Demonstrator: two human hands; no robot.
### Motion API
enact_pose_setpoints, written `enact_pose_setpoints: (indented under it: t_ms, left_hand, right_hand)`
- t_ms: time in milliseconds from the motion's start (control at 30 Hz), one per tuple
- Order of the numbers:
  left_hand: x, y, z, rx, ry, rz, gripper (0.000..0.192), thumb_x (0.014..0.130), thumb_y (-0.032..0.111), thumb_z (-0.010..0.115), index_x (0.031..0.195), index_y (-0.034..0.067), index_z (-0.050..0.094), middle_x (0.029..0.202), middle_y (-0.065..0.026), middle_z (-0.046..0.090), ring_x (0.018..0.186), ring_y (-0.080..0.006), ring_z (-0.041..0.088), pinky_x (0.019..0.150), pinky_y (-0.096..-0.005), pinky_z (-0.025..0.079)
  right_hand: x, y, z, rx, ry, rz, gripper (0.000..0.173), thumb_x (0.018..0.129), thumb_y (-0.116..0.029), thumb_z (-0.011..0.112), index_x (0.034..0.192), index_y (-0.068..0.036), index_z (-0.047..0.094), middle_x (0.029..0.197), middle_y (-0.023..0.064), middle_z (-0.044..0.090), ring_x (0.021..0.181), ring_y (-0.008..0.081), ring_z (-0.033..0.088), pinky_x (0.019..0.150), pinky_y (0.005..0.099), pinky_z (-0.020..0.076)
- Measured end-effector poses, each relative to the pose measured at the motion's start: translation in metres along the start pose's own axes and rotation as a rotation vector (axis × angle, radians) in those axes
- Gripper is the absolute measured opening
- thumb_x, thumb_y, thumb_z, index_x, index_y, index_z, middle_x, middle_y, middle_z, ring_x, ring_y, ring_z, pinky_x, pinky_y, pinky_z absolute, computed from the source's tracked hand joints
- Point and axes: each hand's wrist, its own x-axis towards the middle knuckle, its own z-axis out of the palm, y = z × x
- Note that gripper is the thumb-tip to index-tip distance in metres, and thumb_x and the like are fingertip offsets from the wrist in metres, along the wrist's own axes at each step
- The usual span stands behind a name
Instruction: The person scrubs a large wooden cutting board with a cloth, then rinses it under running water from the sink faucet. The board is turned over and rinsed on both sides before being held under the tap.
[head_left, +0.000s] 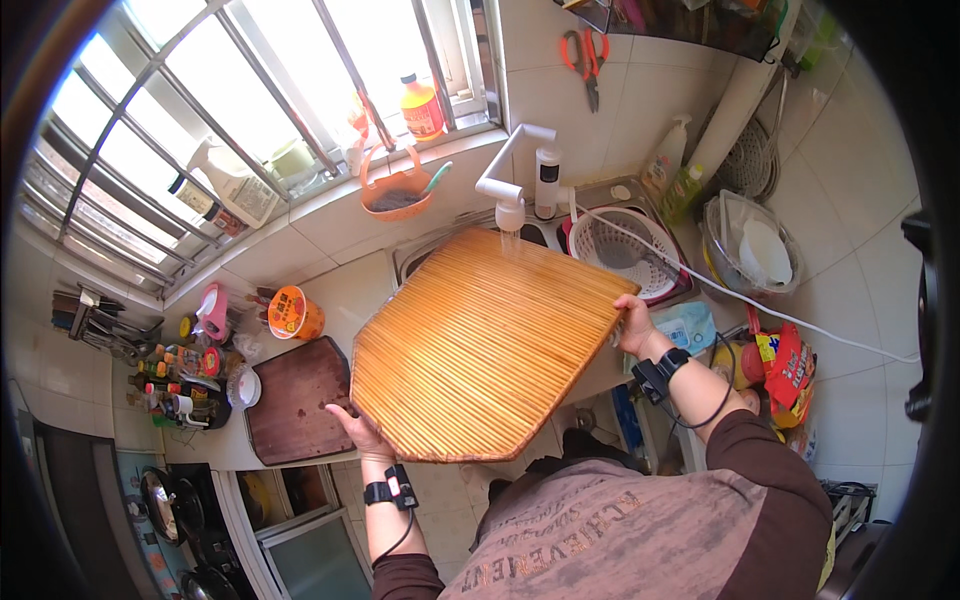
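Observation:
A large ribbed board of thin golden-brown stalks (487, 345) with trimmed corners is held over the sink, its surface shiny and wet-looking. My left hand (369, 435) grips its near left edge, thumb outside and fingers hidden beneath. At the right corner, my right hand (636, 324) holds the edge, with something pale by the fingers that I cannot make out. Water runs from the white swivel faucet (511, 214) onto the far part of the board. Most of the sink (409, 262) lies hidden below it.
A white-and-pink colander (626, 251) sits at the sink's right. Across the right side stretches a white cord (780, 309). A dark cutting board (300, 405) lies on the left counter beside an orange tub (295, 312) and several seasoning bottles (180, 367). An orange basket (396, 191) hangs below the barred window.

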Motion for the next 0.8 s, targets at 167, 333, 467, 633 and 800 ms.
enact_pose_setpoints:
  t_ms: [167,333,467,633,800]
  left_hand:
    - [-0.016,0.019,-0.006,0.222,0.044,-0.048,0.063,0.083,0.031,0.055,0.134,-0.003,0.040,0.131,-0.0188,0.050,0.119,-0.0319,0.049,0.101,-0.0425,0.042]
    - [-0.052,0.000,0.037,0.051,0.004,-0.031,0.067,0.071,0.011,0.054,0.135,-0.004,0.038,0.132,-0.0180,0.050,0.121,-0.0338,0.048,0.107,-0.0449,0.035]
    - [-0.075,-0.023,0.066,-0.012,-0.019,-0.065,0.065,0.075,0.009,0.053,0.137,-0.001,0.038,0.133,-0.0158,0.050,0.122,-0.0323,0.048,0.105,-0.0457,0.037]
    - [-0.080,-0.030,0.079,-0.086,-0.088,-0.140,0.063,0.077,0.010,0.051,0.137,0.000,0.037,0.132,-0.0159,0.051,0.121,-0.0326,0.049,0.103,-0.0464,0.039]
    - [-0.086,-0.037,0.076,-0.130,-0.059,-0.122,0.064,0.075,0.013,0.053,0.136,0.000,0.038,0.133,-0.0158,0.050,0.123,-0.0324,0.047,0.105,-0.0468,0.035]
  right_hand:
    - [0.037,0.001,0.011,-0.130,0.075,-0.062,0.052,0.078,-0.029,0.056,0.122,-0.001,0.054,0.113,0.0125,0.063,0.106,0.0269,0.059,0.095,0.0386,0.0455]
    - [0.066,0.013,0.021,-0.066,0.026,0.076,0.062,0.089,-0.058,0.051,0.126,-0.009,0.054,0.118,0.0091,0.062,0.108,0.0239,0.058,0.092,0.0420,0.0465]
    - [0.044,0.044,0.018,-0.024,-0.042,0.095,0.062,0.089,-0.055,0.053,0.130,-0.008,0.051,0.125,0.0106,0.058,0.111,0.0233,0.058,0.092,0.0384,0.0480]
    - [0.026,0.045,0.028,-0.057,-0.022,0.105,0.056,0.091,-0.041,0.058,0.130,-0.003,0.045,0.123,0.0151,0.057,0.108,0.0251,0.059,0.092,0.0396,0.0490]
    - [0.024,0.035,0.047,-0.036,0.020,0.062,0.045,0.091,-0.025,0.056,0.124,0.004,0.045,0.115,0.0184,0.058,0.102,0.0269,0.060,0.089,0.0399,0.0508]
